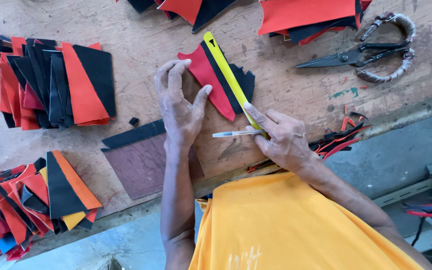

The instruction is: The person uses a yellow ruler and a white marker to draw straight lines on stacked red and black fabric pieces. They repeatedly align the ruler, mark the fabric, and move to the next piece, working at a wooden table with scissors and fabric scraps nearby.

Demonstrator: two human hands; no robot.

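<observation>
A red and black cut piece point(211, 80) lies on the wooden table point(141, 45) with a yellow ruler point(226, 70) laid slantwise across it. My left hand point(178, 107) presses flat on the piece's left edge, fingers spread. My right hand point(281, 137) holds down the near end of the ruler with a finger and grips a clear pen point(233, 133), whose tip points left below the piece.
Fanned stacks of red, black and orange cut pieces lie at the left point(51, 82) and lower left point(31, 200). More pieces point(306, 17) sit at the top. Large scissors point(363, 55) rest at the upper right. A maroon sheet point(141, 165) and trimmings point(338, 142) lie near the table's edge.
</observation>
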